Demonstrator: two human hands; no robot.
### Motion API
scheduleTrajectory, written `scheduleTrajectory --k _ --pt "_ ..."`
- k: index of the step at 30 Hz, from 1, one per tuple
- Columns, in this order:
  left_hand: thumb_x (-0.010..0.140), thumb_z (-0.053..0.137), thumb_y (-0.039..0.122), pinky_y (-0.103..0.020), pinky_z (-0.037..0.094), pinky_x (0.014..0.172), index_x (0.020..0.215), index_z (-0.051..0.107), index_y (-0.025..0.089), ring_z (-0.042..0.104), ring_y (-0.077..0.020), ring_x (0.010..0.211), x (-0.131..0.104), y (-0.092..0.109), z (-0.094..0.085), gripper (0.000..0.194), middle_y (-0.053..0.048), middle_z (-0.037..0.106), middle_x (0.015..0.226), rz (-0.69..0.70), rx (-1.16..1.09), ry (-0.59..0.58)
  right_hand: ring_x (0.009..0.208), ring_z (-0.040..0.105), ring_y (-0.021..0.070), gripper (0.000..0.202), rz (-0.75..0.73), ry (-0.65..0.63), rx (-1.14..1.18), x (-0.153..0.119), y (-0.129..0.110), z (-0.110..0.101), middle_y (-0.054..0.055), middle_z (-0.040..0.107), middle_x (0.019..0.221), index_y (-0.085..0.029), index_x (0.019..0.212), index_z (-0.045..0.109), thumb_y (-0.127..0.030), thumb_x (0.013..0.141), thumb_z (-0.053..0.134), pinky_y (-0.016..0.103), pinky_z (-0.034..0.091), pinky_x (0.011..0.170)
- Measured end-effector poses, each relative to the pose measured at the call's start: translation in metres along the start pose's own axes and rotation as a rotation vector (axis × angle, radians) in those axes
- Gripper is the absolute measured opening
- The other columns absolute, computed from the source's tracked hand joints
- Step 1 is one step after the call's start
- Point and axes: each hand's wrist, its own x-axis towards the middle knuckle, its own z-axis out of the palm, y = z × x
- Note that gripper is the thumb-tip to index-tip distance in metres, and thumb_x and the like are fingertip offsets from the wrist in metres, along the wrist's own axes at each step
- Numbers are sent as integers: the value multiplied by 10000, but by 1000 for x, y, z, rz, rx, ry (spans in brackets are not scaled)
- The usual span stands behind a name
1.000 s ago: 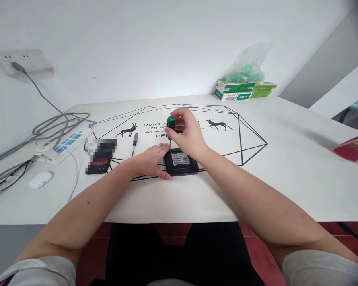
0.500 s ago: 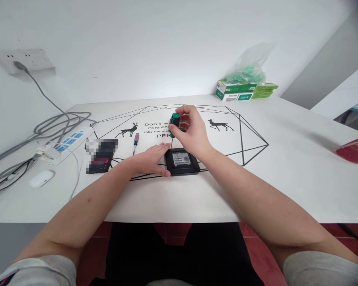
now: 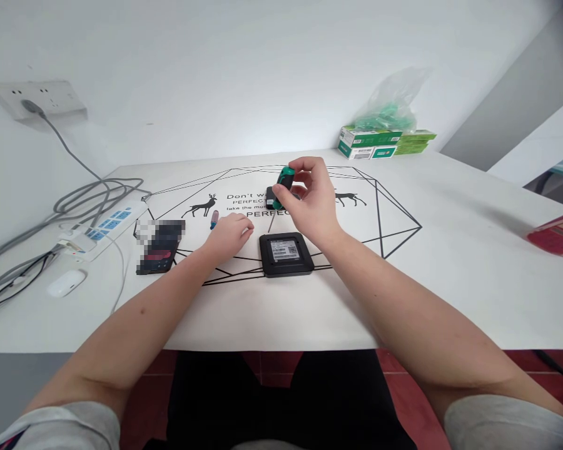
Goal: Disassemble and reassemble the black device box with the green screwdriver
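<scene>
My right hand (image 3: 315, 197) is closed round the green and black handle of a screwdriver (image 3: 285, 183). The screwdriver's shaft slants down to the left, its tip just beyond the back left corner of a flat black square device (image 3: 287, 267) with a white label. That device lies on the table, with neither hand on it. Left of it, my left hand (image 3: 231, 237) has its fingers curled in, and whatever they may hold is hidden. A small screwdriver (image 3: 214, 219) with a clear reddish and blue handle lies partly hidden behind my left hand.
A black object (image 3: 269, 199) sits behind the held screwdriver, partly covered. To the left are a phone (image 3: 162, 247), a white mouse-like case (image 3: 67, 283), a power strip (image 3: 115, 220) and cables. Green boxes (image 3: 370, 142) with a plastic bag stand at the back; a red package (image 3: 556, 237) is far right.
My left hand has let go of the device's left edge and moved left, its fingers curling. My right hand has lifted the screwdriver up and right, off the device, and tilted it.
</scene>
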Motion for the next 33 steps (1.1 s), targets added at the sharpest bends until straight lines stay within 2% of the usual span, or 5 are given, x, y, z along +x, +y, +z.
scheduleTrajectory --k 8,12,17,22,33 --pt "1054 430 177 -585 446 1122 1196 773 172 646 -372 1262 1 -9 -3 371 -182 745 1309 -182 259 -34 990 669 220 351 15 -22 -164 7 8 -5 49 641 1167 -284 1154 551 -200 844 692 409 629 777" --pt "1095 445 451 -566 391 1243 1510 609 168 538 -361 1458 -7 11 -9 529 -167 628 1546 -16 -18 -115 967 664 222 347 -17 -30 -229 7 11 -6 49 637 1142 -279 1139 543 -185 835 681 409 633 756" --pt "830 759 752 -590 313 1311 1690 387 202 334 -437 1606 -17 44 -9 1087 -186 364 1754 123 -233 -382 969 654 234 342 -62 -49 -290 8 12 -9 49 640 1115 -276 1113 541 -175 818 681 434 633 783" --pt "815 785 608 -555 397 1259 1634 443 242 450 -391 1495 -16 46 -14 960 -160 525 1580 130 -220 -370 979 653 233 331 -62 -67 -301 6 11 -8 48 634 1109 -272 1112 533 -185 823 670 439 634 799" --pt "871 713 596 -489 389 1279 1661 388 213 404 -369 1560 -18 32 -27 936 -167 437 1681 84 -94 -417 965 654 218 317 -60 -55 -218 3 9 -4 49 644 1121 -272 1112 546 -209 837 691 394 624 734"
